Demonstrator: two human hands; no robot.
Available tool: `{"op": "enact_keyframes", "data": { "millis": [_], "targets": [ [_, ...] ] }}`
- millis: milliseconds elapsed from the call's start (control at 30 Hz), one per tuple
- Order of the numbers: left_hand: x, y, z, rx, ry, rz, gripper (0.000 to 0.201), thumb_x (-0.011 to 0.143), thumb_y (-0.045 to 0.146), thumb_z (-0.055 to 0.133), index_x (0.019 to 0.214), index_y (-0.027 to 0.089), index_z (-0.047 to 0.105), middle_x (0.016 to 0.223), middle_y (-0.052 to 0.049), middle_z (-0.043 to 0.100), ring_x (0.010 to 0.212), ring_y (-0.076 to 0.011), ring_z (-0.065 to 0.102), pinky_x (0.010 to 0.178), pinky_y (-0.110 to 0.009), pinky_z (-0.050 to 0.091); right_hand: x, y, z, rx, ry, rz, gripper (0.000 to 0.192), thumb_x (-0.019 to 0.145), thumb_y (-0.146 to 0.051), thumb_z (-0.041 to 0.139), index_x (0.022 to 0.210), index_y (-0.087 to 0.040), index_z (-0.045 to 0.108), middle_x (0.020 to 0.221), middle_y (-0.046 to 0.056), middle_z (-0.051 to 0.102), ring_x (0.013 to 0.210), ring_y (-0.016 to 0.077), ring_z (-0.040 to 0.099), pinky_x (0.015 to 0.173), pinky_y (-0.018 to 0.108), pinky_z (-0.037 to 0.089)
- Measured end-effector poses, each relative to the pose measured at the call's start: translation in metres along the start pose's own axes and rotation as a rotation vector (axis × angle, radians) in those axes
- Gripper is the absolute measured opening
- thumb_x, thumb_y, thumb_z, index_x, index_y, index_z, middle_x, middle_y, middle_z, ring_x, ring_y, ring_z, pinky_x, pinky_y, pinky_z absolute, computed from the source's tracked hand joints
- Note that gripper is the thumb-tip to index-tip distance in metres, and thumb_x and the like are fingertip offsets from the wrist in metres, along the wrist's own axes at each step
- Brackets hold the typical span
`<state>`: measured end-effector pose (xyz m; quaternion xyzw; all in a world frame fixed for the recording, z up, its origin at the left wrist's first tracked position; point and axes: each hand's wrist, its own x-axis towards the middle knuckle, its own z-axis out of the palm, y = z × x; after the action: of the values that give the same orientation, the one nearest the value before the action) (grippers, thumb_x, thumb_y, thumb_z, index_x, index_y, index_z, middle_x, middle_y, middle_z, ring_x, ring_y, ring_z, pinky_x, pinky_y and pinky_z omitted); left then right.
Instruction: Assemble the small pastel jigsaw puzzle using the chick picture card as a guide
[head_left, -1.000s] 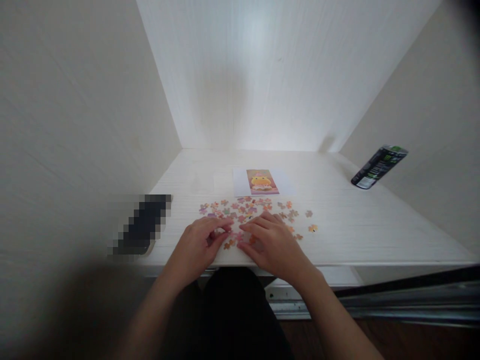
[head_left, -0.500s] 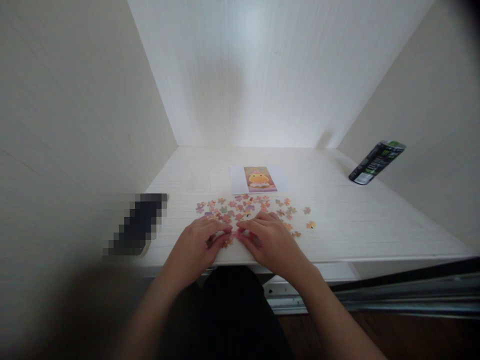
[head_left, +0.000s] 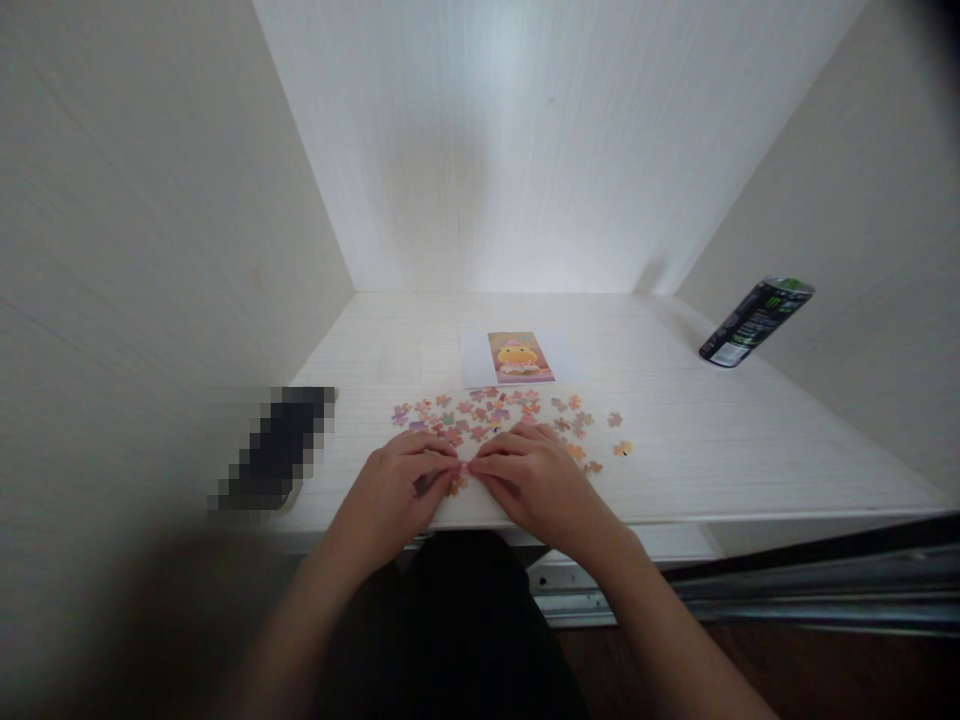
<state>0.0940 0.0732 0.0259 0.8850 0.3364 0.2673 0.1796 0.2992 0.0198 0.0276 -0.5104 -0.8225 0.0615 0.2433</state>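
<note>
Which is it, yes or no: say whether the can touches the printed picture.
No, bare white tabletop lies between the can and the printed picture.

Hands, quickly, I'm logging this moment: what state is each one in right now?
Left hand: closed, holding a pink piece at the fingers' ends.
Right hand: closed, also on pink; same piece or another, cannot tell.

Drinks can, black, at the right of the desk: one green claw-like mark near the top, in the manner of the Monster emblem; rows of pale and green small print below it, too small to read; one white label panel near the base, its print likewise illegible. No words or numbers legible.
</note>
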Motion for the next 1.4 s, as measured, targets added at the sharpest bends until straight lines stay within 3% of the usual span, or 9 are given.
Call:
{"op": "enact_keyframes", "data": {
  "millis": [233,367,533,633,733,967,1100,1233,1400],
  "targets": [
    [-0.004,0.005,-0.003,0.076,-0.026,0.042,0.017,0.087,0.024,0.060,0.097,0.022,0.074,0.108,-0.006,0.067,0.106,-0.0217,0.061,0.097,-0.037,0.049,0.000,-0.002,-0.001,-0.030,-0.002,-0.029,0.020,0.093,-0.023,0.054,0.102,-0.026,0.072,0.103,0.004,0.068,0.096,0.0207,0.055,0.094,0.040,0.037],
    [-0.004,0.002,-0.001,0.063,-0.006,0.026,0.017,0.089,0.023,0.059,0.101,0.022,0.071,0.108,-0.005,0.068,0.105,-0.0206,0.061,0.097,-0.036,0.048,0.000,-0.002,0.000,-0.043,0.028,0.046,0.018,0.094,-0.026,0.052,0.102,-0.020,0.067,0.094,0.006,0.069,0.094,0.0221,0.055,0.092,0.039,0.039],
    [-0.005,-0.001,0.000,0.050,0.020,-0.051,0.028,0.092,0.027,0.058,0.119,0.023,0.063,0.105,-0.003,0.070,0.098,-0.0192,0.063,0.092,-0.034,0.050,0.000,0.000,0.002,-0.031,0.060,0.096,0.014,0.092,-0.025,0.056,0.103,-0.020,0.063,0.088,0.005,0.069,0.090,0.0219,0.057,0.088,0.037,0.040],
    [-0.005,0.000,-0.001,0.055,0.043,-0.070,0.028,0.092,0.029,0.056,0.119,0.023,0.062,0.100,-0.003,0.070,0.086,-0.0178,0.063,0.084,-0.033,0.051,-0.001,0.001,0.003,-0.023,0.096,0.079,0.014,0.091,-0.025,0.057,0.103,-0.020,0.063,0.090,0.005,0.070,0.091,0.0222,0.058,0.088,0.038,0.040],
    [-0.004,0.002,-0.002,0.070,0.118,-0.074,0.025,0.092,0.028,0.055,0.115,0.020,0.064,0.097,-0.004,0.069,0.076,-0.0164,0.061,0.078,-0.032,0.051,-0.003,0.001,0.002,-0.042,0.245,0.100,0.012,0.091,-0.022,0.056,0.100,-0.018,0.063,0.091,0.006,0.070,0.090,0.0224,0.059,0.086,0.038,0.042],
    [-0.008,0.002,0.000,0.086,0.206,0.016,0.019,0.089,0.020,0.055,0.102,0.018,0.068,0.100,-0.007,0.070,0.087,-0.0192,0.062,0.082,-0.033,0.050,-0.016,0.004,-0.002,-0.076,0.854,0.201,0.002,0.087,-0.017,0.061,0.089,-0.018,0.062,0.075,0.002,0.063,0.070,0.0150,0.057,0.073,0.031,0.045],
    [-0.012,0.003,0.001,0.116,0.221,0.065,0.017,0.087,0.019,0.055,0.092,0.016,0.070,0.088,-0.008,0.068,0.084,-0.0203,0.062,0.077,-0.033,0.050,-0.027,0.007,-0.002,-0.036,1.034,0.370,0.007,0.088,-0.024,0.061,0.086,-0.018,0.062,0.063,-0.003,0.053,0.058,0.0116,0.050,0.061,0.026,0.042],
    [-0.014,0.005,0.000,0.172,0.175,0.127,0.017,0.086,0.019,0.053,0.081,0.016,0.069,0.073,-0.005,0.062,0.070,-0.0177,0.059,0.067,-0.030,0.047,-0.049,0.023,-0.007,-0.096,1.034,0.531,0.023,0.089,-0.035,0.058,0.076,-0.017,0.063,0.050,-0.008,0.033,0.044,0.0090,0.034,0.049,0.024,0.030],
    [-0.020,0.005,0.004,0.225,0.277,0.254,0.016,0.086,0.019,0.055,0.078,0.017,0.068,0.065,-0.002,0.058,0.058,-0.0139,0.053,0.058,-0.026,0.042,-0.079,0.056,-0.028,-0.232,0.905,0.648,0.032,0.088,-0.040,0.054,0.067,-0.017,0.062,0.047,-0.005,0.039,0.046,0.0103,0.039,0.052,0.026,0.028]
  ]
}}
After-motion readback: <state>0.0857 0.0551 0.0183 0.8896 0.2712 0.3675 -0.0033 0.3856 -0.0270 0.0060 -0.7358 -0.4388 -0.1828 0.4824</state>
